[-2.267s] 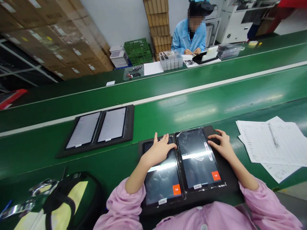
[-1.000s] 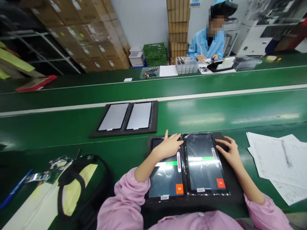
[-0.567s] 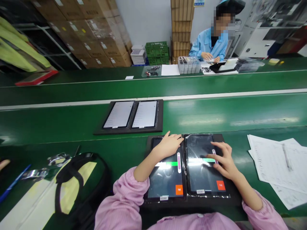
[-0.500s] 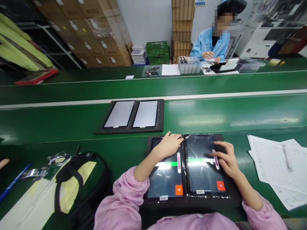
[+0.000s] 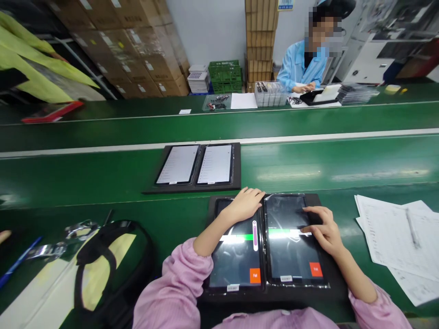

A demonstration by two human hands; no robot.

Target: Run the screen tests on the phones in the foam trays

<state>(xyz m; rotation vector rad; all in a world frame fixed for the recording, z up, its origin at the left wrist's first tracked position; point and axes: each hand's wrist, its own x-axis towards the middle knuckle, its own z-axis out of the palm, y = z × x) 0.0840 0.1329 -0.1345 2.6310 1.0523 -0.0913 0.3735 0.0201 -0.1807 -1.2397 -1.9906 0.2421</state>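
Note:
Two dark tablets lie side by side in a black tray (image 5: 334, 283) in front of me. My left hand (image 5: 244, 204) rests flat on the top of the left tablet (image 5: 236, 258), fingers stretched toward its right edge. On the right tablet (image 5: 291, 256), my right hand (image 5: 323, 228) has its fingers apart, fingertips touching the glass near the right side. Each screen shows a white and green bar and an orange button in its lower right corner. Pink sleeves cover both my forearms.
A second black tray (image 5: 236, 168) with two white-screened tablets lies farther out on the green belt (image 5: 308, 164). Paper sheets with a pen (image 5: 398, 228) lie at the right. A black and yellow bag (image 5: 99, 269) sits at the left. A person in blue (image 5: 302, 64) works across the line.
My right hand has slid left from the tray's right edge onto the right tablet's screen. My left hand has stayed on the left tablet. The far tray has drifted right along the belt.

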